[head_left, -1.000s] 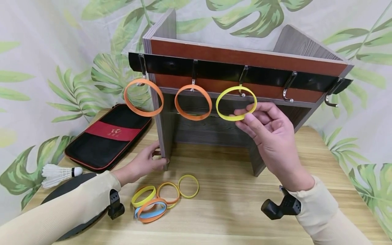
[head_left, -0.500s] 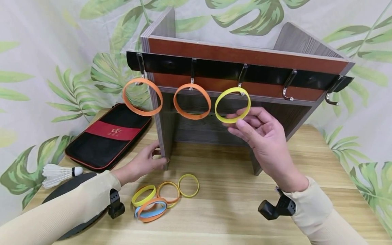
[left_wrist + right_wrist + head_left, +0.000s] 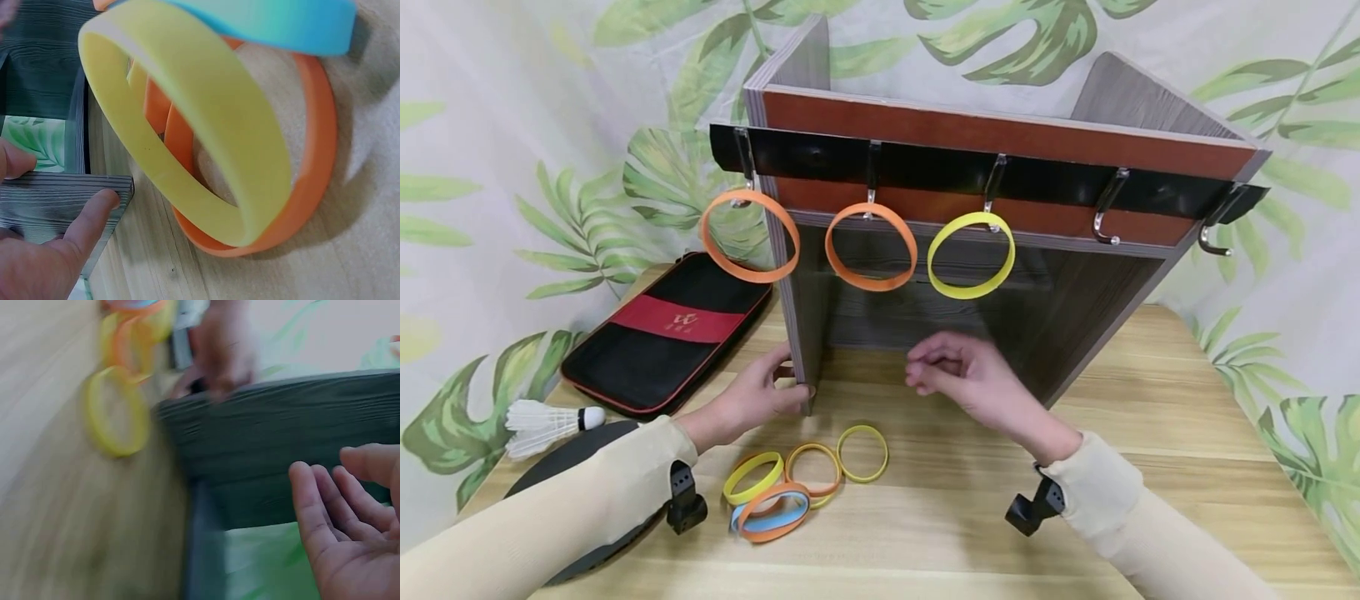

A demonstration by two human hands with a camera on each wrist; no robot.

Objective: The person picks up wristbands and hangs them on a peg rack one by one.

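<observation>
My left hand grips the lower front edge of the grey wooden shelf's left side panel, thumb on one face and fingers on the other. My right hand is in front of the shelf's lower opening, below the hooks, fingers loosely bent and holding nothing. On the black hook rail across the shelf's front, a yellow wristband hangs from the middle hook. An orange wristband and another orange wristband hang from the two hooks to its left. Both right-hand hooks are bare.
A loose group of yellow, orange and blue wristbands lies on the wooden table before the shelf. To the left are a black case with a red band, a shuttlecock and a dark rounded object, partly under the left sleeve.
My right hand has let go of the yellow wristband, now hanging from the middle hook, and has moved down and left. The left hand has stayed on the panel.
</observation>
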